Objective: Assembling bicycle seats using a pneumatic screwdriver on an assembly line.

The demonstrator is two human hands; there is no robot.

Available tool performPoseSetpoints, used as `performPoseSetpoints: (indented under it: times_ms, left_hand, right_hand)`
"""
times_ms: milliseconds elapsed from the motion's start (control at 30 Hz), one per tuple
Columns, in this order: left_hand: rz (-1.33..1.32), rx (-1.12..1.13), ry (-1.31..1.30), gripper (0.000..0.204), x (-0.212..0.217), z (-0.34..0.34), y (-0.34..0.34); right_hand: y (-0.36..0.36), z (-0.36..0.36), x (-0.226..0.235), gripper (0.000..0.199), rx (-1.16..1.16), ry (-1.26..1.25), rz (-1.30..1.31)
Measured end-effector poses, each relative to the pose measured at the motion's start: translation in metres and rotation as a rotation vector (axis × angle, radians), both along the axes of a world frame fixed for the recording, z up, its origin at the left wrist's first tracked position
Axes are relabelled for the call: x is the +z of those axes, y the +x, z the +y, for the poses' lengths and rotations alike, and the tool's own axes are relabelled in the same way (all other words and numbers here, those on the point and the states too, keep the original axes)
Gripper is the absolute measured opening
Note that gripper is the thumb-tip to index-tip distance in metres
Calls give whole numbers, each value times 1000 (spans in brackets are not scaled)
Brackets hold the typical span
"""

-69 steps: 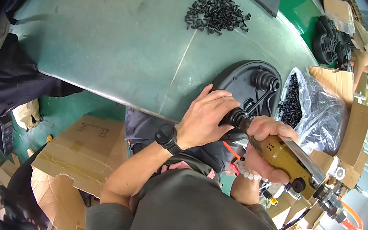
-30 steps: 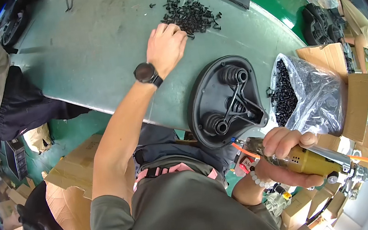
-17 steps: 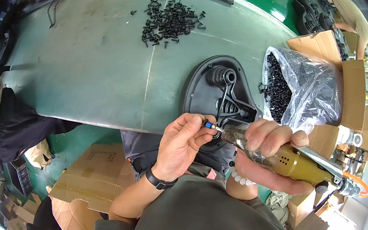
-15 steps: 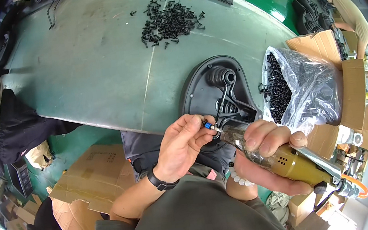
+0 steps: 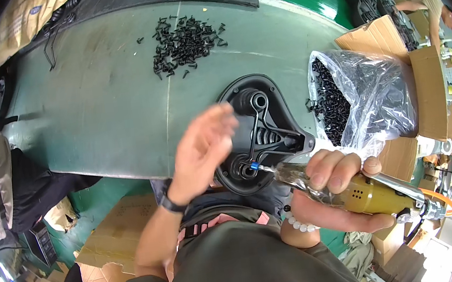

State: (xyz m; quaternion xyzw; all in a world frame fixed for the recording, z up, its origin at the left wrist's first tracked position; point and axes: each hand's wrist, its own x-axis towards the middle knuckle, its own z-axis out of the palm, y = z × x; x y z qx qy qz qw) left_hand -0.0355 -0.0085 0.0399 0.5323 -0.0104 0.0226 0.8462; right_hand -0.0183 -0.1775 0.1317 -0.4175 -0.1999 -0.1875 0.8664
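Fingers (image 5: 328, 170) of the right hand (image 5: 329, 196) wrap tight round a yellow power screwdriver (image 5: 357, 195), its blue-ringed tip set into a hole of the black saddle base (image 5: 261, 131) just left of them. Beyond that tip the left hand (image 5: 202, 152) hovers open, fingers loosely spread and blurred, holding nothing. Loose black screws (image 5: 185, 41) lie well above; a clear bag of screws (image 5: 356, 99) sits above the right fingers

Single head-worn fisheye view; looks steeply down, close over green workbench (image 5: 93, 118); edges bend.
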Motion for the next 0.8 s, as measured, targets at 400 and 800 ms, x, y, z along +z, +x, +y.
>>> performPoseSetpoints:
  times_ms: [400,800]
  left_hand:
    - [-217,-119,861,62,-23,-3,45]
    - [-203,-134,809,64,-32,-1,50]
  right_hand:
    - [24,-19,-3,92,-5,-297,-254]
    - [47,8,-27,91,64,-442,249]
